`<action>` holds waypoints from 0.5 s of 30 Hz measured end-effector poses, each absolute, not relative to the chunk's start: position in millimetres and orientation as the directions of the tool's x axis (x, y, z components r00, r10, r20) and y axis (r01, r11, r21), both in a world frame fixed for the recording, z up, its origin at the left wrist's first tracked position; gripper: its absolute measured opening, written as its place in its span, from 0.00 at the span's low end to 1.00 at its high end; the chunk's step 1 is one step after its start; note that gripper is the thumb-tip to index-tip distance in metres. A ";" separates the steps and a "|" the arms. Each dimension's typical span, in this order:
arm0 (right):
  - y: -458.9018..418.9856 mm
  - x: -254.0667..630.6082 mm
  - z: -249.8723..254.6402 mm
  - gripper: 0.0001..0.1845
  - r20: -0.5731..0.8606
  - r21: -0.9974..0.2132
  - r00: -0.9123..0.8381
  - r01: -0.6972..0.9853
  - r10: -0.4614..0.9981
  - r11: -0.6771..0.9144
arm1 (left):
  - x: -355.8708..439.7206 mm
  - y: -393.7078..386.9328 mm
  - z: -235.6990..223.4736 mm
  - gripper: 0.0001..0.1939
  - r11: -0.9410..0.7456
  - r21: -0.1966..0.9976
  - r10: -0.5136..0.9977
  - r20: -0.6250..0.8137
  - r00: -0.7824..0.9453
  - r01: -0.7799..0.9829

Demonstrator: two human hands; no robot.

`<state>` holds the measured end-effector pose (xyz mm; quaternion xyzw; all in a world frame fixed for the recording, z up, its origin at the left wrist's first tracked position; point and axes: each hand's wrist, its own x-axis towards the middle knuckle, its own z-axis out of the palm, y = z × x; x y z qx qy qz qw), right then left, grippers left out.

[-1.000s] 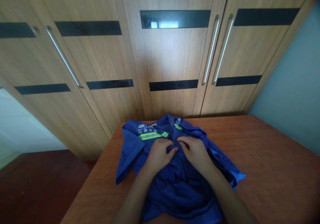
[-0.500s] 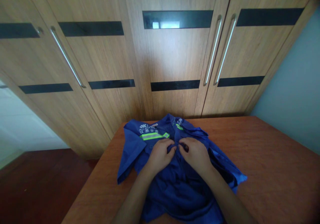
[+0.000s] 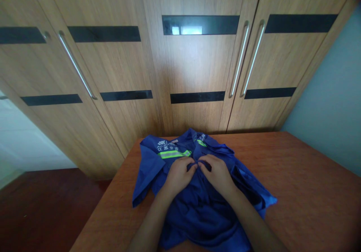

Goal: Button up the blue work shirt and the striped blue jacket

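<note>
A dark blue work jacket [image 3: 194, 207] lies spread on the wooden table, its collar toward the wardrobe. White lettering and a yellow-green and grey reflective strip [image 3: 173, 154] cross its chest. Near the middle of the front opening, my left hand [image 3: 180, 172] is closed, pinching one front edge between thumb and fingers. My right hand [image 3: 216, 173] pinches the cloth right beside it, and the fingertips of both hands nearly meet. Whether a button sits between them is hidden by the fingers. The lower part of the jacket is rumpled beneath my forearms.
The reddish-brown table [image 3: 304, 192] extends to the right of the jacket. Behind it stands a wooden wardrobe [image 3: 194, 64] with long metal handles [image 3: 239, 58] and black strips. A pale wall [image 3: 332, 105] borders the right side; dark red floor [image 3: 50, 207] shows at left.
My right hand has shifted slightly left, closer to my left hand. Both hands still pinch the jacket front, and the jacket has barely moved.
</note>
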<state>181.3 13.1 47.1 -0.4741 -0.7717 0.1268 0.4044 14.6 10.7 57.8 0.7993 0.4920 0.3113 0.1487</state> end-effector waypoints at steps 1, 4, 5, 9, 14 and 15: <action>13.0 182.1 47.8 0.07 0.485 -0.582 -0.223 0.639 0.845 0.503 | 14.4 10.7 57.9 0.07 -0.480 0.550 0.875 0.348 0.335 0.683; 11.1 182.8 49.5 0.05 0.453 -0.535 -0.181 0.728 0.873 0.429 | 15.2 10.2 58.0 0.08 -0.509 0.565 0.861 0.350 0.369 0.650; 10.1 182.2 49.7 0.05 0.453 -0.509 -0.166 0.758 0.876 0.407 | 15.7 9.9 58.0 0.08 -0.517 0.568 0.856 0.352 0.379 0.640; 6.7 176.7 47.5 0.05 0.498 -0.431 -0.102 0.833 0.861 0.348 | 18.4 8.7 58.0 0.09 -0.526 0.580 0.850 0.362 0.382 0.622; 6.9 173.9 45.2 0.08 0.563 -0.397 -0.073 0.850 0.823 0.347 | 22.7 6.7 60.8 0.10 -0.513 0.615 0.858 0.366 0.360 0.599; 7.4 175.0 45.6 0.08 0.575 -0.394 -0.088 0.842 0.814 0.369 | 23.4 6.3 61.4 0.09 -0.505 0.622 0.863 0.368 0.346 0.598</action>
